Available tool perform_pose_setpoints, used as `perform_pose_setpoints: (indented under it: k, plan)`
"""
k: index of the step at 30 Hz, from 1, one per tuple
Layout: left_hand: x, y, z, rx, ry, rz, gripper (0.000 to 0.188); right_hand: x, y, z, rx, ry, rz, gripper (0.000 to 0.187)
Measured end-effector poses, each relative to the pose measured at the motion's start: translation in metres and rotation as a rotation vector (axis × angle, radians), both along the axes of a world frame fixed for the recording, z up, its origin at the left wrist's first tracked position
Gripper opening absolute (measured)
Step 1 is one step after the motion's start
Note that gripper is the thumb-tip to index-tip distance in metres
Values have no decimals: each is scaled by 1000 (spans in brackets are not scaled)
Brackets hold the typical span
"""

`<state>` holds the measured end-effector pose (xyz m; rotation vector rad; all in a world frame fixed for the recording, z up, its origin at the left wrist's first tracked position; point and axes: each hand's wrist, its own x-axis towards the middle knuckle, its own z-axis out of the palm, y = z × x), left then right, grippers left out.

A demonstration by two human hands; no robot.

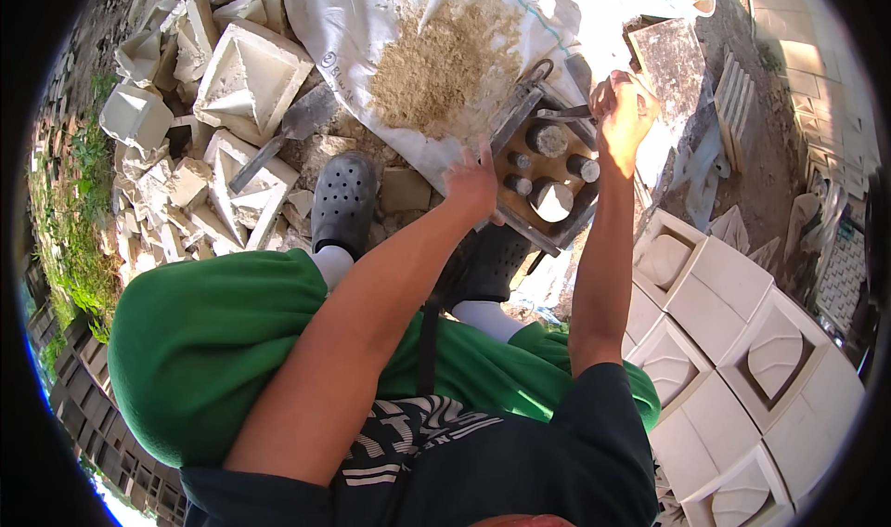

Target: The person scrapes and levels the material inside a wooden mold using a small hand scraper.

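Observation:
A rectangular grey mould (574, 234) stands tilted in front of me, with a wire loop at its far end. Several round posts of different widths rise from its brown bed; a wide post (551, 201) at the near end has a pale, sunlit top. My left hand (471, 183) grips the mould's left side, fingers along the rim. Over the far right corner my right hand (624, 109) is closed round a narrow flat-bladed tool (568, 114). The blade points left across the mould's far end; its handle is hidden in my fist.
Sandy powder (436, 67) lies heaped on a white sheet (325, 7) beyond the mould. Broken white cast blocks (252, 81) and a trowel (257, 163) are at left. Pale hollow blocks (733, 286) stand stacked at right. My grey clogs (345, 197) are close by.

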<state>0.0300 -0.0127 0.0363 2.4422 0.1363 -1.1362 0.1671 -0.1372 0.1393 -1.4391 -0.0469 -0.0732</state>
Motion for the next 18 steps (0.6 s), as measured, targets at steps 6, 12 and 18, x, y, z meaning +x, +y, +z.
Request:
perform_pose_setpoints:
  k: [6,12,18]
  plan:
    - [3,2,3,5,10,22,149,-6,-3,5,30,-25,21,30]
    - [1,1,2,15,-5,33,149,-16,-8,-9,-67,-137,-96,30]
    - [1,3,0,20,-31,14,150,-15,-11,-17,-103,-136,-111,27]
